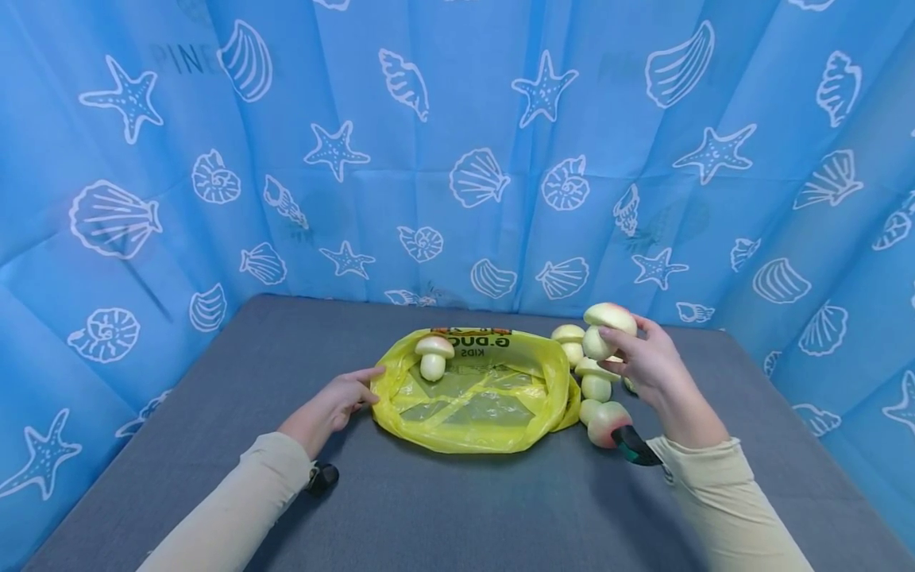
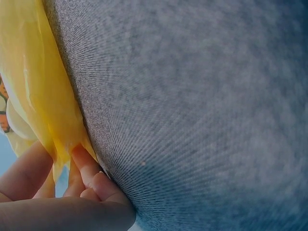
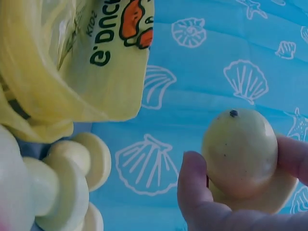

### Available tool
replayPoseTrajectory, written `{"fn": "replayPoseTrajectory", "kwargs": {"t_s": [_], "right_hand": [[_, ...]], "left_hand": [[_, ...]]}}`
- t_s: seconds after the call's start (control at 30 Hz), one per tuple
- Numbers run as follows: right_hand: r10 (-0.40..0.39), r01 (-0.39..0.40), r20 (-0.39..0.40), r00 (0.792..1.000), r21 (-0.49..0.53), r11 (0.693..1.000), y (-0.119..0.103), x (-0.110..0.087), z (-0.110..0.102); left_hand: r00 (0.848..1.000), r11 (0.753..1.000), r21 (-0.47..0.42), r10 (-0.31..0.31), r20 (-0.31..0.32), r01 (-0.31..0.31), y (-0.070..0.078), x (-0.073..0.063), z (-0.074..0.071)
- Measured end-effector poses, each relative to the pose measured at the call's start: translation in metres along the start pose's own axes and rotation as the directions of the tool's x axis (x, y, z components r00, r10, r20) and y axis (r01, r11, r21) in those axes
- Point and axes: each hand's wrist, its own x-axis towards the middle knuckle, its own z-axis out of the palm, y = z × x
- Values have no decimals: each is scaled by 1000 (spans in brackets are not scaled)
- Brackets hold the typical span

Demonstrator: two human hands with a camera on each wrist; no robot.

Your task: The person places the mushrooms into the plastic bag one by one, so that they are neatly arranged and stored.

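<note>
A yellow plastic bag (image 1: 472, 441) with dark printing lies with its mouth spread open, and one toy mushroom (image 1: 432, 367) is inside it. My left hand (image 1: 336, 405) is at the bag's left rim; in the left wrist view its thumb and fingers pinch the yellow film (image 2: 41, 72). Above the table to the right of the bag, my right hand (image 1: 654, 361) holds another toy mushroom (image 1: 608, 322) by its round pale stem. Below that hand several more mushrooms (image 1: 596, 387) lie bunched beside the bag's right side, some partly hidden. One of them has a reddish cap (image 1: 608, 425).
A grey cloth-covered table (image 1: 443, 508) lies under everything. Behind it hangs a blue curtain (image 1: 457, 238) printed with white shells and starfish. Dark wrist devices sit at the left cuff (image 1: 323, 478) and the right cuff (image 1: 636, 446).
</note>
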Motion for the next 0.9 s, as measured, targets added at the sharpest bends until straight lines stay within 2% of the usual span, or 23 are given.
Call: {"fn": "replayPoseTrajectory", "kwargs": {"t_s": [0.17, 0.5, 0.9], "right_hand": [[5, -6, 8, 1000, 39, 999, -1, 3, 7], [50, -51, 30, 998, 31, 998, 1, 4, 18], [40, -42, 56, 998, 35, 998, 2, 6, 36]], "left_hand": [[1000, 1000, -2, -2, -2, 2, 0, 1, 0], [1000, 1000, 1, -11, 15, 11, 1, 0, -1], [1000, 1000, 9, -16, 11, 16, 0, 0, -1]]}}
